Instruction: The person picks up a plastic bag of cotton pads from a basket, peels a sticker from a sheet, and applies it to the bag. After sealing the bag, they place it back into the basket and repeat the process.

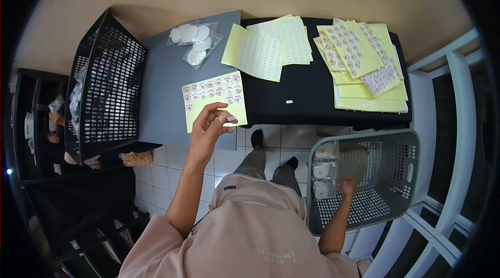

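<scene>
My left hand (209, 124) is raised over the front edge of the grey board, thumb and fingers pinched on a small white label (232, 118). Just behind it lies a yellow sheet of round printed stickers (214, 92), with its lower part bare. My right hand (347, 184) is down inside the grey-green plastic basket (398, 207). Its fingers are curled beside a row of clear plastic packs with round white contents (322, 170). Whether they grip a pack's edge is too small to make out.
Clear packs of white discs (194, 38) lie on the grey board (161, 80). Yellow label sheets (260, 54) and stacked sticker sheets (359, 59) cover parts of the black table (312, 108). One loose label (289, 102) lies there. A black crate (112, 80) stands left; another person's hand (57, 118) is beyond.
</scene>
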A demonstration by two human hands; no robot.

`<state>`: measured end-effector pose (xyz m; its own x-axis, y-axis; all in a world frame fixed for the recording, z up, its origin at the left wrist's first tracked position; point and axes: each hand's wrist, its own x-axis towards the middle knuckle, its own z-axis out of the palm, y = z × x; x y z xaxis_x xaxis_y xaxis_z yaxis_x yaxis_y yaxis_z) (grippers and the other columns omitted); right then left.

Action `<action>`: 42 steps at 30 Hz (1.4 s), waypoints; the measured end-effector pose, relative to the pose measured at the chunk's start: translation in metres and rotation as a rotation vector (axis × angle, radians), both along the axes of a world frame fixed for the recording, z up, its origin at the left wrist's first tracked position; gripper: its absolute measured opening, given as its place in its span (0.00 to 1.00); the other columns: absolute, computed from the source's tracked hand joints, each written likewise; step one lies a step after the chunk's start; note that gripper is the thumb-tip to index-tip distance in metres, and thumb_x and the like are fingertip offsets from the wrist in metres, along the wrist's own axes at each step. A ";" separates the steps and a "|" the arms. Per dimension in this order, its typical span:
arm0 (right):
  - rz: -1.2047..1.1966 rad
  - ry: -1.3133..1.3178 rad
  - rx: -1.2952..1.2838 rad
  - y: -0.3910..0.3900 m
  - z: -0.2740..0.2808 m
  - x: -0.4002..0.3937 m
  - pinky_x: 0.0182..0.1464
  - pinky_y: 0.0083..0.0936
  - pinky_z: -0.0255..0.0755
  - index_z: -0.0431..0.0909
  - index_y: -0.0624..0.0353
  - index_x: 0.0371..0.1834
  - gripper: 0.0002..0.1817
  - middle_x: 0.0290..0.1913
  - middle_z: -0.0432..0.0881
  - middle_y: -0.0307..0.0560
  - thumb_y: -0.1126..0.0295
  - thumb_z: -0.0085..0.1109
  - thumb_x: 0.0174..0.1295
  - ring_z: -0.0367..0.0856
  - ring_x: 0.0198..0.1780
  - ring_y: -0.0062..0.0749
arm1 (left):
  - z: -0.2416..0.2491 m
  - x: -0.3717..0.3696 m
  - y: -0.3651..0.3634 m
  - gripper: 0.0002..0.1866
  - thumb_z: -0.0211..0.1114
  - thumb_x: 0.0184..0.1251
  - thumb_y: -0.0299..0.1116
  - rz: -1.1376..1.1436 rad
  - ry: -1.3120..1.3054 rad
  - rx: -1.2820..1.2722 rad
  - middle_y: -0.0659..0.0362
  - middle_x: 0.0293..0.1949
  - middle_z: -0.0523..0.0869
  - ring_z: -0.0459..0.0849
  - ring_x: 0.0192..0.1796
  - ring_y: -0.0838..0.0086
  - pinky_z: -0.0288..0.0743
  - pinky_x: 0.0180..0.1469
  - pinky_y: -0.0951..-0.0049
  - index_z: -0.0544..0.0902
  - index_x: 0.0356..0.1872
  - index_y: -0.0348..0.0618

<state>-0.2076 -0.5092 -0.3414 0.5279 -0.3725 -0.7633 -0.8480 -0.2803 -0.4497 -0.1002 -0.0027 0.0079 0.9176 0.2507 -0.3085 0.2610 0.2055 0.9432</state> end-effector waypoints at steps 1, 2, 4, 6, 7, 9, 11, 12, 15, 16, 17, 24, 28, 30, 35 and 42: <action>-0.133 -0.123 0.009 -0.003 0.016 0.007 0.26 0.28 0.77 0.76 0.57 0.49 0.15 0.35 0.80 0.44 0.74 0.58 0.57 0.79 0.27 0.32 | 0.001 0.004 0.009 0.16 0.59 0.71 0.32 -0.011 -0.032 -0.006 0.58 0.41 0.82 0.83 0.47 0.69 0.76 0.45 0.71 0.73 0.56 0.38; -0.262 -0.253 0.023 -0.004 0.033 0.016 0.22 0.25 0.74 0.77 0.57 0.47 0.11 0.31 0.79 0.41 0.73 0.56 0.60 0.76 0.26 0.26 | 0.003 0.008 0.019 0.16 0.59 0.71 0.32 -0.020 -0.070 -0.010 0.58 0.41 0.81 0.83 0.47 0.68 0.76 0.44 0.71 0.72 0.56 0.39; -0.280 -0.413 -0.042 0.002 0.067 0.043 0.22 0.24 0.72 0.77 0.58 0.47 0.10 0.30 0.79 0.40 0.73 0.55 0.62 0.76 0.26 0.24 | 0.007 0.015 0.035 0.16 0.59 0.71 0.32 0.027 -0.104 -0.029 0.58 0.41 0.81 0.83 0.47 0.67 0.76 0.44 0.71 0.72 0.56 0.39; -0.303 -0.563 -0.097 0.024 0.118 0.075 0.23 0.22 0.70 0.77 0.59 0.47 0.09 0.29 0.79 0.39 0.73 0.55 0.65 0.76 0.26 0.23 | 0.007 0.021 0.053 0.16 0.59 0.71 0.31 0.050 -0.129 -0.054 0.57 0.40 0.81 0.83 0.47 0.66 0.76 0.43 0.71 0.73 0.56 0.38; -0.264 -0.668 -0.083 0.063 0.165 0.110 0.22 0.19 0.68 0.77 0.60 0.46 0.09 0.30 0.79 0.39 0.73 0.57 0.64 0.75 0.26 0.20 | 0.002 0.027 0.071 0.15 0.60 0.70 0.31 0.068 -0.139 -0.077 0.57 0.41 0.81 0.83 0.47 0.66 0.76 0.43 0.71 0.73 0.55 0.38; -0.228 -0.768 -0.071 0.124 0.217 0.148 0.22 0.15 0.66 0.77 0.60 0.46 0.09 0.30 0.79 0.38 0.73 0.59 0.64 0.73 0.25 0.18 | -0.001 0.030 0.090 0.15 0.60 0.70 0.31 0.077 -0.145 -0.085 0.57 0.41 0.81 0.83 0.47 0.66 0.76 0.43 0.71 0.74 0.55 0.38; -0.066 -0.792 0.049 0.183 0.246 0.184 0.24 0.13 0.65 0.78 0.60 0.46 0.10 0.31 0.81 0.38 0.70 0.62 0.64 0.73 0.27 0.15 | -0.004 0.032 0.109 0.16 0.61 0.69 0.31 0.082 -0.150 -0.090 0.57 0.42 0.81 0.84 0.47 0.67 0.76 0.43 0.72 0.74 0.55 0.38; -0.029 -0.794 0.120 0.217 0.260 0.199 0.24 0.12 0.65 0.78 0.61 0.45 0.10 0.32 0.82 0.39 0.71 0.62 0.63 0.73 0.26 0.14 | -0.006 0.032 0.118 0.16 0.61 0.69 0.31 0.088 -0.160 -0.098 0.57 0.42 0.81 0.84 0.47 0.67 0.76 0.43 0.72 0.74 0.55 0.38; 0.181 -0.741 0.297 0.318 0.283 0.239 0.23 0.12 0.66 0.79 0.60 0.45 0.10 0.32 0.84 0.40 0.70 0.64 0.62 0.78 0.27 0.16 | -0.012 0.029 0.144 0.16 0.60 0.69 0.31 0.118 -0.172 -0.098 0.57 0.42 0.81 0.83 0.47 0.68 0.76 0.43 0.72 0.74 0.55 0.38; 0.256 -0.698 0.320 0.353 0.294 0.251 0.23 0.12 0.67 0.80 0.62 0.42 0.09 0.31 0.84 0.41 0.71 0.64 0.62 0.78 0.26 0.17 | -0.014 0.027 0.153 0.15 0.59 0.70 0.29 0.146 -0.168 -0.110 0.57 0.42 0.82 0.83 0.47 0.71 0.76 0.42 0.73 0.74 0.55 0.38; 0.293 -0.691 0.384 0.385 0.303 0.260 0.22 0.13 0.67 0.80 0.64 0.40 0.08 0.30 0.84 0.42 0.71 0.65 0.61 0.79 0.26 0.18 | -0.016 0.026 0.161 0.14 0.58 0.70 0.27 0.172 -0.162 -0.120 0.57 0.42 0.82 0.83 0.46 0.73 0.76 0.42 0.75 0.74 0.55 0.37; 0.646 -0.887 0.054 0.561 0.309 0.363 0.40 0.34 0.77 0.76 0.67 0.38 0.25 0.32 0.85 0.57 0.57 0.75 0.49 0.85 0.35 0.44 | -0.022 0.025 0.203 0.15 0.58 0.70 0.29 0.192 -0.169 -0.163 0.57 0.41 0.81 0.83 0.47 0.71 0.76 0.42 0.73 0.73 0.56 0.37; 0.799 -0.769 -0.385 0.607 0.297 0.396 0.44 0.42 0.78 0.71 0.70 0.48 0.35 0.41 0.84 0.63 0.55 0.76 0.46 0.84 0.44 0.52 | -0.022 0.023 0.207 0.15 0.58 0.70 0.28 0.186 -0.207 -0.183 0.57 0.42 0.82 0.83 0.47 0.71 0.77 0.42 0.72 0.73 0.56 0.37; 0.823 -0.686 -0.449 0.615 0.289 0.401 0.46 0.44 0.78 0.69 0.70 0.50 0.38 0.44 0.83 0.65 0.55 0.77 0.45 0.84 0.47 0.54 | -0.023 0.019 0.208 0.15 0.58 0.70 0.28 0.197 -0.197 -0.200 0.57 0.42 0.82 0.83 0.47 0.70 0.77 0.43 0.72 0.73 0.56 0.37; 0.690 -0.657 -0.343 0.616 0.258 0.421 0.53 0.39 0.77 0.71 0.67 0.55 0.42 0.48 0.83 0.62 0.56 0.80 0.38 0.82 0.50 0.53 | -0.032 0.019 0.221 0.15 0.58 0.70 0.29 0.227 -0.195 -0.213 0.57 0.42 0.82 0.83 0.47 0.69 0.77 0.42 0.72 0.73 0.55 0.38; 0.687 -0.556 -0.393 0.621 0.275 0.420 0.55 0.38 0.76 0.71 0.65 0.56 0.38 0.49 0.83 0.59 0.61 0.78 0.42 0.81 0.52 0.55 | -0.032 0.038 0.241 0.14 0.58 0.71 0.29 0.253 -0.196 -0.129 0.57 0.42 0.82 0.83 0.47 0.70 0.76 0.42 0.74 0.74 0.54 0.38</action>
